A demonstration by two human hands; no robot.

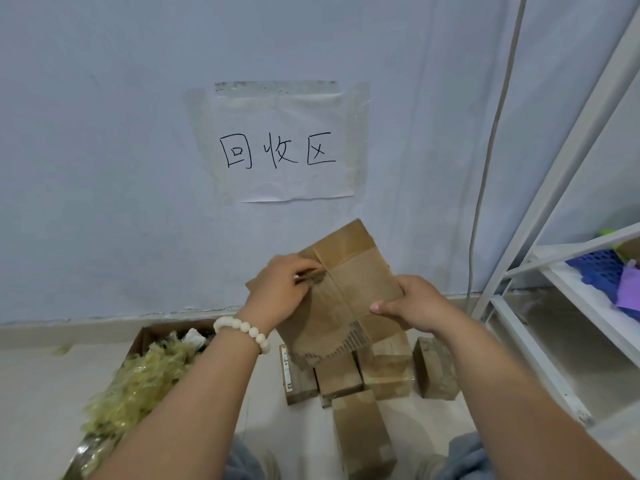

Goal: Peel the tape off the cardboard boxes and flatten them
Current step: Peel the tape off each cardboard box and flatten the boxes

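Cardboard box (349,296), brown and pressed nearly flat, held in the air in front of the wall (104,133), above the strip of floor (34,393) that runs along the wall's foot; its lower edge is torn and shows corrugation. Left hand (280,291), with a bracelet of pale beads (249,332) on the wrist, lies over the box's left half, fingers and thumb curled together and pinching a thin strip (313,273) at the centre seam, apparently tape. Right hand (419,303) grips the box's right edge, thumb across the front face and fingers hidden behind. Directly below, small boxes (381,370) stand close together on the floor near its wall edge, some with glossy tape over them; one longer box (363,434) lies nearer the person, between two knees (464,452) in blue-grey cloth. At the floor's left, an open carton (140,339) against the wall edge is heaped with crumpled yellowish tape scraps (138,382). On the wall above the held box, a paper sign (284,147) with three handwritten characters is fixed under clear film. At the right edge stands a white shelf rack (554,271) holding a blue perforated basket (602,268) and a purple sheet (630,289); a grey cable (485,168) hangs down the wall beside it.
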